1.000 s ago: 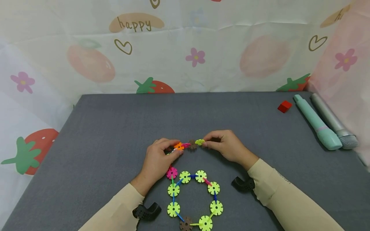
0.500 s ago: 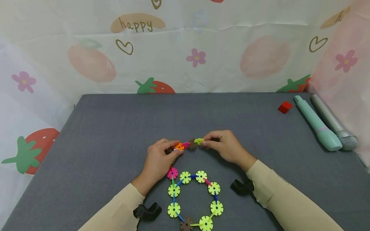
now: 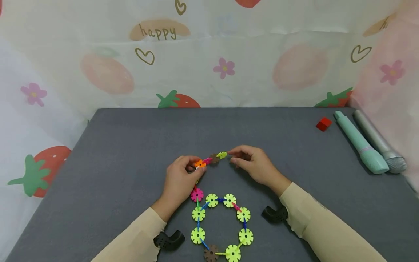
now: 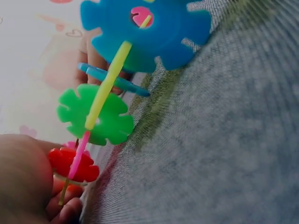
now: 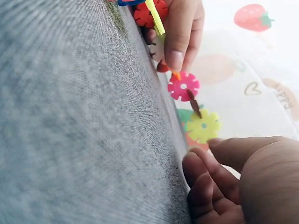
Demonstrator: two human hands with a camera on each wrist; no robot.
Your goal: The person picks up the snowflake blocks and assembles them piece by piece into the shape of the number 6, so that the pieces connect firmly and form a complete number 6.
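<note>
My left hand (image 3: 180, 176) pinches an orange notched disc (image 3: 200, 163) in a chain of linked plastic snowflake discs. Beyond its fingertips the chain runs through a pink disc (image 5: 183, 86) and a brown disc (image 3: 214, 158) to a yellow-green end disc (image 3: 222, 155). My right hand (image 3: 256, 163) is just right of that end disc, thumb and index finger parted. In the right wrist view the thumb tip is close to the disc's edge; contact cannot be told. Blue (image 4: 149, 39), green (image 4: 98, 114) and red discs (image 4: 74, 164) of the chain show in the left wrist view.
A ring of several yellow-green discs (image 3: 243, 214) and one brown disc lies on the grey table (image 3: 147, 134) nearer me, joined by a pink disc (image 3: 197, 194) to the chain. At far right are a red cube (image 3: 323, 124), a teal microphone (image 3: 361, 143) and a silver microphone (image 3: 379, 140).
The right thumb and index finger have come off the yellow-green end disc. The chain's free end has swung slightly up and left. The left hand keeps its pinch.
</note>
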